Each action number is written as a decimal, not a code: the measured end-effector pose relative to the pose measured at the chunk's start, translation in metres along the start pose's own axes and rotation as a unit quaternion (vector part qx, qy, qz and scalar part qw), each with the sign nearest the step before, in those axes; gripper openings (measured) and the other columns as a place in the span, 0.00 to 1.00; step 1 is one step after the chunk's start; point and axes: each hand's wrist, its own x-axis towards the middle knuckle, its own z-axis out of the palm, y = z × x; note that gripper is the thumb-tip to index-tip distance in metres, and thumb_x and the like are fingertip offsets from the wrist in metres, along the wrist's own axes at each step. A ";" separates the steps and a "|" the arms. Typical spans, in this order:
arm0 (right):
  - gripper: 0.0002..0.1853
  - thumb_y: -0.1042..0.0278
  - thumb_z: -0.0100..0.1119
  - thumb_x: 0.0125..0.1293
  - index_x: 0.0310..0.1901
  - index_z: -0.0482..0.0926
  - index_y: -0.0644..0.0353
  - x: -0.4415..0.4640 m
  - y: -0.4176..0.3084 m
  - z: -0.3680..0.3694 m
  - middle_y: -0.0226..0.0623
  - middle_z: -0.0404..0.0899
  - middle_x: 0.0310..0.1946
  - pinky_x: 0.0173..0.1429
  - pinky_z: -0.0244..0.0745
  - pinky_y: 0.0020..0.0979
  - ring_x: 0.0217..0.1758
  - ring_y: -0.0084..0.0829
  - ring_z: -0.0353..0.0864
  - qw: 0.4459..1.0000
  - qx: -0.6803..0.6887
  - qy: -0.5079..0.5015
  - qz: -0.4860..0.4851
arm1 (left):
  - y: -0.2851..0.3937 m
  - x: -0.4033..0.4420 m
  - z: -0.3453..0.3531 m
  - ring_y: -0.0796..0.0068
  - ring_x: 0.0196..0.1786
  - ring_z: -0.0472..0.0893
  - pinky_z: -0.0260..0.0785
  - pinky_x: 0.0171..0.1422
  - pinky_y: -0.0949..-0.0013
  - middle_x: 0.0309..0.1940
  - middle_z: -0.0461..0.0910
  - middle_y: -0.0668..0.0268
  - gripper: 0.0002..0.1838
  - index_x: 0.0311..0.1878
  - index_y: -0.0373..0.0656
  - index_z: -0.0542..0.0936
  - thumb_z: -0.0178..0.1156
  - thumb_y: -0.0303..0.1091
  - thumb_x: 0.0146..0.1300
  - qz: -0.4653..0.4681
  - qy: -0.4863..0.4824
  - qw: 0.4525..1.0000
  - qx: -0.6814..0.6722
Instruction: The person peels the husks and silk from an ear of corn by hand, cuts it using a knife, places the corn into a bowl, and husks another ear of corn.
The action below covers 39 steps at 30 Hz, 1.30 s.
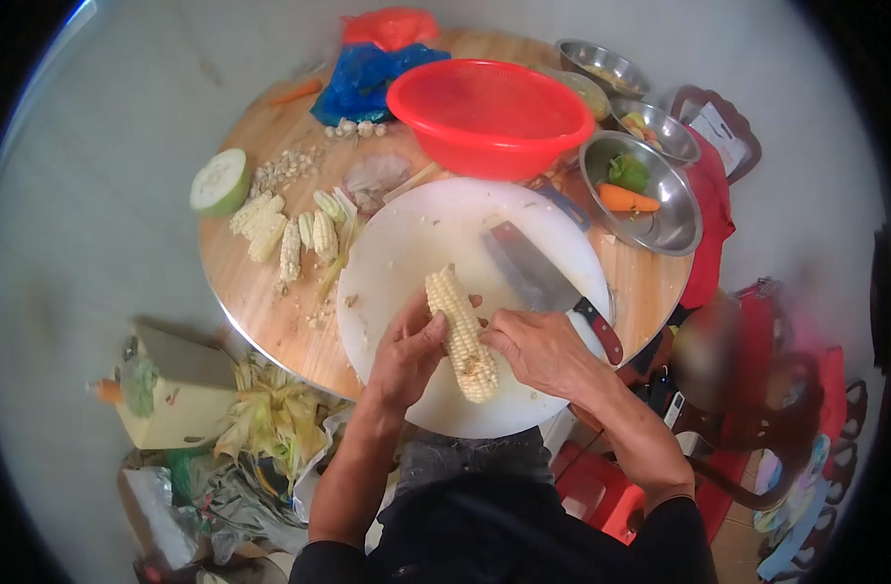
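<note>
A pale corn cob [453, 326], husked and tilted, is above the round white cutting board [416, 229]. My left hand [411, 352] is closed around its left side, with fingertips showing behind it. On the right side, my right hand [541, 355] has curled fingers pressed against the kernels; its fingertips are partly hidden. A wide-bladed kitchen knife [533, 271] rests on the board beyond my right hand, its dark red handle toward the right edge.
Corn pieces [270, 234], garlic [356, 128] and a cut pale-green gourd [222, 182] sit left on the wooden table [270, 307]. Behind the board is a red basin [489, 151]. Metal bowls [679, 219] stand right, one holding a carrot [628, 199]. Husks [280, 419] lie below left.
</note>
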 end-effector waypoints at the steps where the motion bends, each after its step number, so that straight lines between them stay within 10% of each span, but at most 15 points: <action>1: 0.13 0.60 0.55 0.76 0.42 0.77 0.63 0.000 -0.002 -0.002 0.50 0.81 0.33 0.42 0.76 0.50 0.39 0.53 0.83 0.997 -0.037 0.021 -0.069 | 0.002 0.000 -0.003 0.54 0.63 0.80 0.72 0.70 0.54 0.67 0.74 0.49 0.38 0.81 0.38 0.57 0.60 0.40 0.74 -0.001 -0.006 1.000 0.021; 5: 0.11 0.66 0.52 0.76 0.36 0.76 0.61 -0.014 0.030 0.003 0.41 0.76 0.28 0.36 0.75 0.41 0.31 0.40 0.81 0.976 -0.054 0.080 -0.197 | 0.002 -0.001 -0.006 0.56 0.63 0.80 0.73 0.69 0.54 0.69 0.74 0.51 0.39 0.79 0.37 0.59 0.63 0.44 0.72 -0.020 0.005 0.999 0.027; 7: 0.11 0.67 0.51 0.78 0.34 0.73 0.59 -0.026 0.039 -0.016 0.33 0.71 0.25 0.34 0.71 0.34 0.28 0.27 0.75 0.928 0.284 0.240 0.033 | 0.002 -0.001 -0.009 0.56 0.61 0.81 0.73 0.68 0.53 0.67 0.74 0.50 0.38 0.79 0.37 0.59 0.60 0.44 0.74 -0.018 0.018 1.000 -0.004; 11: 0.11 0.64 0.52 0.78 0.36 0.71 0.59 -0.023 0.043 -0.022 0.27 0.66 0.24 0.34 0.68 0.29 0.28 0.19 0.68 0.865 0.373 0.280 0.186 | -0.001 0.003 -0.004 0.57 0.59 0.81 0.75 0.66 0.51 0.65 0.76 0.50 0.34 0.79 0.36 0.60 0.56 0.44 0.77 -0.005 0.008 0.997 -0.073; 19: 0.10 0.63 0.59 0.74 0.39 0.75 0.61 0.015 -0.007 0.018 0.50 0.81 0.29 0.33 0.76 0.43 0.35 0.50 0.86 0.990 -0.043 0.129 0.040 | -0.020 0.007 -0.003 0.66 0.67 0.77 0.71 0.71 0.58 0.69 0.74 0.58 0.36 0.78 0.37 0.63 0.62 0.43 0.74 -0.034 0.022 0.997 -0.069; 25: 0.10 0.65 0.59 0.74 0.34 0.76 0.61 0.007 0.012 0.027 0.43 0.78 0.24 0.30 0.74 0.39 0.25 0.42 0.82 0.964 -0.038 0.199 -0.173 | -0.016 0.003 0.006 0.68 0.68 0.76 0.69 0.73 0.61 0.68 0.75 0.60 0.34 0.79 0.37 0.63 0.60 0.40 0.76 0.015 0.038 0.999 -0.021; 29: 0.11 0.68 0.54 0.76 0.34 0.74 0.61 -0.019 0.016 0.014 0.38 0.70 0.20 0.29 0.69 0.36 0.21 0.36 0.76 0.918 0.229 0.302 -0.121 | -0.013 0.005 -0.003 0.67 0.64 0.78 0.75 0.68 0.58 0.66 0.76 0.60 0.33 0.79 0.37 0.62 0.58 0.38 0.76 -0.028 0.038 0.997 -0.057; 31: 0.12 0.67 0.53 0.77 0.34 0.72 0.63 -0.014 0.019 0.000 0.36 0.68 0.19 0.29 0.67 0.34 0.20 0.33 0.72 0.906 0.294 0.271 0.141 | -0.017 0.007 -0.003 0.67 0.63 0.79 0.77 0.66 0.57 0.65 0.76 0.60 0.32 0.79 0.38 0.62 0.57 0.37 0.76 -0.027 0.012 0.997 -0.074; 39: 0.10 0.69 0.61 0.72 0.34 0.74 0.63 0.011 0.015 0.011 0.50 0.79 0.24 0.32 0.73 0.46 0.30 0.54 0.82 0.970 0.003 0.241 -0.029 | -0.020 0.012 0.020 0.67 0.62 0.79 0.74 0.65 0.61 0.62 0.78 0.60 0.29 0.76 0.39 0.66 0.59 0.36 0.76 -0.033 0.009 0.998 -0.053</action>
